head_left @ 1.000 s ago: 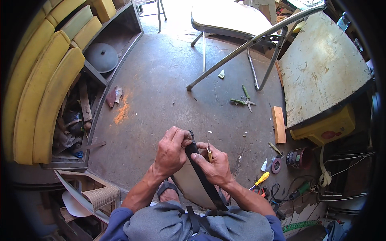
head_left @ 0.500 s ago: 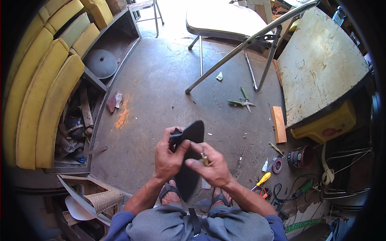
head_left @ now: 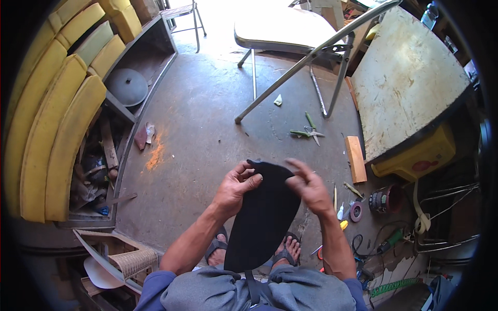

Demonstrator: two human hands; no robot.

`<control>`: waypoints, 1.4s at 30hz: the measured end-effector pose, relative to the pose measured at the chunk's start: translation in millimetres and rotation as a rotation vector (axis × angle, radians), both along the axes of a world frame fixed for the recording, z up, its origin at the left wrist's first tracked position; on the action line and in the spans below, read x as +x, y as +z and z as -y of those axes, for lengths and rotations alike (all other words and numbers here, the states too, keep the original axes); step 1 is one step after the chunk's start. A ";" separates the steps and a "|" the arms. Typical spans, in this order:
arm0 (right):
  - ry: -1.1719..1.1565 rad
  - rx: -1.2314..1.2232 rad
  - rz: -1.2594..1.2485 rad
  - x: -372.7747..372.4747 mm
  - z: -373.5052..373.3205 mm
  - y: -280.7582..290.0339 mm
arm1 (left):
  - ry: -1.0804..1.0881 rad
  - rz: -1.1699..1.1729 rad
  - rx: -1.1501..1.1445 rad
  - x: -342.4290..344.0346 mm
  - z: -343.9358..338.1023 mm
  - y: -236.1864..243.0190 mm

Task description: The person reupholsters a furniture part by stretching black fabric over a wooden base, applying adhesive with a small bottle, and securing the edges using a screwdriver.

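Note:
A broad, flat black piece of sheet material (head_left: pixel 262 217) hangs in front of me, its lower end near my lap. My left hand (head_left: pixel 234 187) pinches its upper left corner between thumb and fingers. At the upper right edge is my right hand (head_left: pixel 310 187), its fingers smeared by motion, so I cannot tell whether they grip the sheet. The top edge of the piece curls slightly. On the floor to the right of that hand lies a thin tan stick (head_left: pixel 335 194).
Green-handled shears (head_left: pixel 309 132) and a wood block (head_left: pixel 356 159) lie on the floor ahead. Right of me are a grinding disc (head_left: pixel 356 211), a dark round container (head_left: pixel 385 199) and cables. A folding chair (head_left: pixel 290 28) stands ahead; yellow pads (head_left: pixel 72 135) line the left.
The black piece has turned its broad face toward me. My right hand has moved right and up; the small tan thing in it is gone. A thin stick now shows on the floor.

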State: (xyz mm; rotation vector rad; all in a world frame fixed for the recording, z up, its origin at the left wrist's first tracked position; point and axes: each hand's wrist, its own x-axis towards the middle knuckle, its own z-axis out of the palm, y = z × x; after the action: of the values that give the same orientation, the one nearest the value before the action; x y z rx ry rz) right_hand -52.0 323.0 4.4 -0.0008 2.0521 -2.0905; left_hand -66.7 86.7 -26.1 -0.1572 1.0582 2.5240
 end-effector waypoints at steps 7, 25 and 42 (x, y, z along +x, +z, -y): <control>-0.063 0.205 -0.060 13.5 21.5 -9.2 | 0.052 -0.042 0.078 -2.8 -2.8 -13.5; -0.016 0.086 -0.017 5.6 26.6 -22.5 | 0.073 -0.236 0.180 -17.8 5.6 -17.4; 0.011 0.004 -0.037 5.6 25.6 -18.6 | -0.047 -0.052 0.334 -13.4 2.0 -29.2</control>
State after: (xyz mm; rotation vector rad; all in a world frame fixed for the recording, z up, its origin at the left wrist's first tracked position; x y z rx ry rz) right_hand -46.4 297.3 -14.2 -0.0505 2.0726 -2.0956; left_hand -80.1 84.7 -55.3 0.0268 0.6349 2.6292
